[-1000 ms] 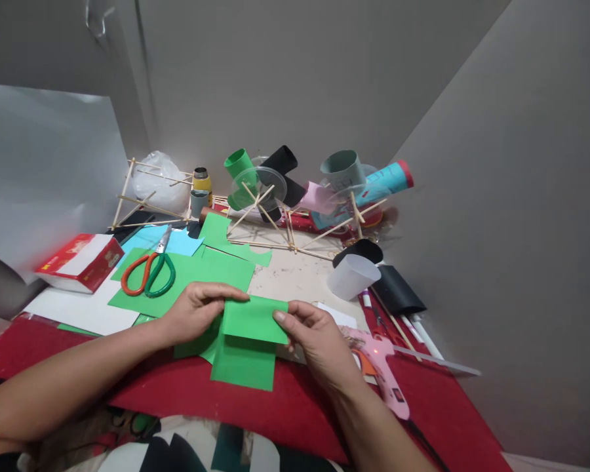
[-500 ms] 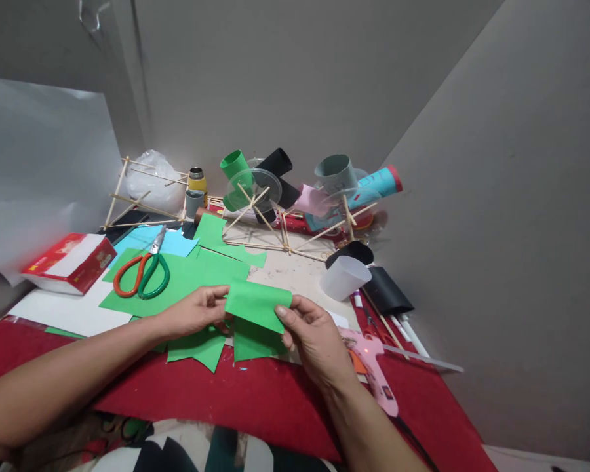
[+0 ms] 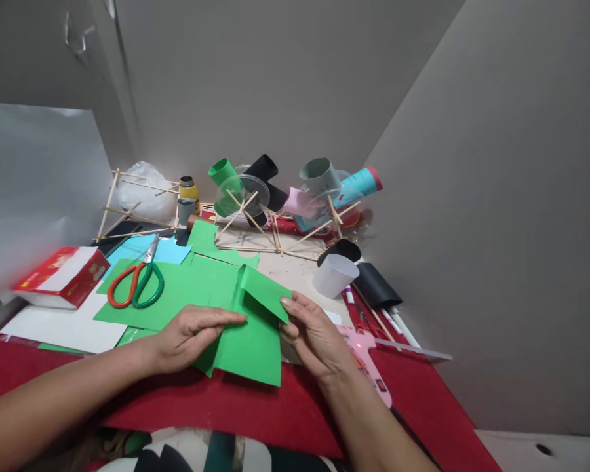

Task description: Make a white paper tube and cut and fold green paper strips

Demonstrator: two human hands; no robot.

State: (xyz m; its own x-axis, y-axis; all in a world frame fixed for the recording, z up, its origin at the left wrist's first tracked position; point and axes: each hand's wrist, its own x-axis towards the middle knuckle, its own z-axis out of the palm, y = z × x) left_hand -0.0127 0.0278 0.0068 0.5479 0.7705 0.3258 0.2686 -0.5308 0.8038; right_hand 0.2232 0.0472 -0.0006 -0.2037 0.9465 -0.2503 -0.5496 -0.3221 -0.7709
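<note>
A creased sheet of green paper (image 3: 255, 344) hangs in front of me, its upper part folded over as a flap toward the right. My right hand (image 3: 314, 331) pinches the flap's right side between thumb and fingers. On the sheet's left part rests the outstretched index finger of my left hand (image 3: 196, 334), which is not gripping it. More green paper (image 3: 187, 282) lies flat beneath and behind, with scissors (image 3: 145, 275) with one orange and one green handle on top. Right of my right hand is a pink glue gun (image 3: 368, 360) with a lit red light.
Behind stands a stick frame (image 3: 278, 249) bearing clear discs and coloured paper tubes. A translucent cup (image 3: 335, 275) and a black tube (image 3: 377, 286) stand to the right. At left are a red box (image 3: 61, 278) and white paper (image 3: 73, 328). Red cloth (image 3: 177, 406) covers the table.
The green paper has opened out from its fold, its lower part now hanging longer. My left hand has let go of the left edge and moved onto the sheet. The view has shifted slightly.
</note>
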